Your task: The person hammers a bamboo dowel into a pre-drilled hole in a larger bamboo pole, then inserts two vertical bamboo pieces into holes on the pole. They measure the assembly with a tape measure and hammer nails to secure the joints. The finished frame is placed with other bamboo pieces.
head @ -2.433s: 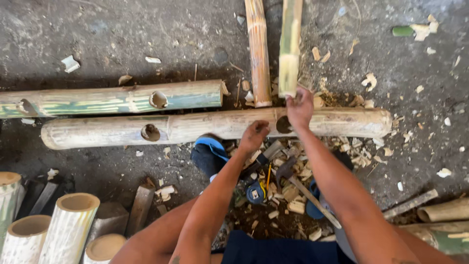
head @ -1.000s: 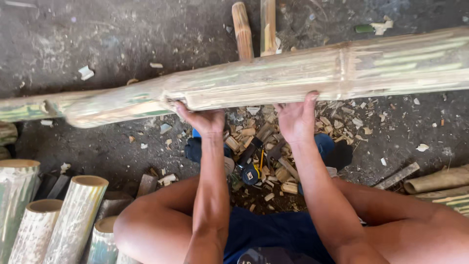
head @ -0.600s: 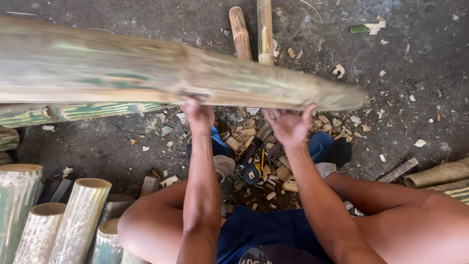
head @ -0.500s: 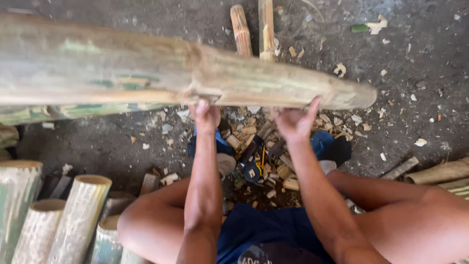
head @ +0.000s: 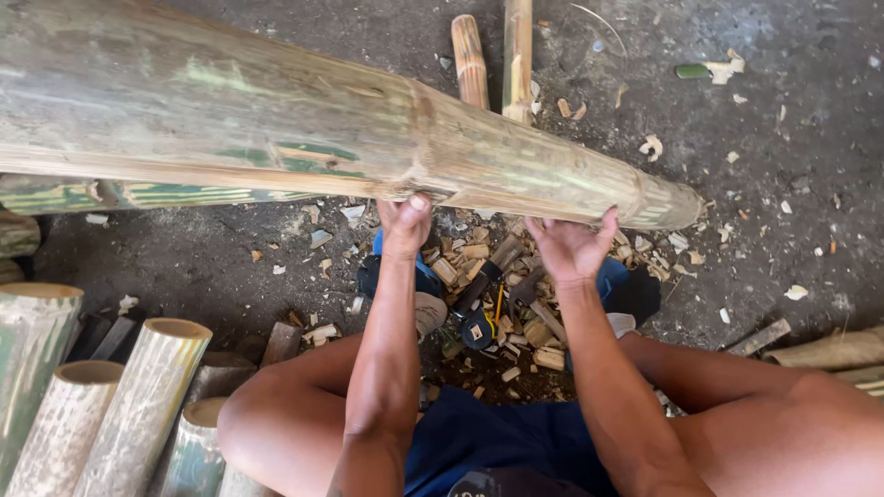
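Note:
A thick bamboo pole (head: 304,129), pale tan with green streaks, is lifted off the ground and slants across the view, its cut end at the right. My left hand (head: 405,221) grips it from below near a node. My right hand (head: 573,247) cups its underside closer to the cut end. Both arms reach up from my lap while I sit with knees spread. Under the pole lie wood chips (head: 488,276) and hand tools (head: 479,322) between my blue shoes (head: 635,290).
Cut bamboo tubes (head: 138,405) stand at the lower left. Another green-streaked pole (head: 138,195) lies on the ground behind the lifted one. Two thin bamboo pieces (head: 470,55) lie at the top. More bamboo offcuts (head: 829,350) sit at the right. Shavings scatter over the dark ground.
The pole was lifted from the ground and its left end swung up toward the camera. Both hands shifted under it and now hold it slightly farther right.

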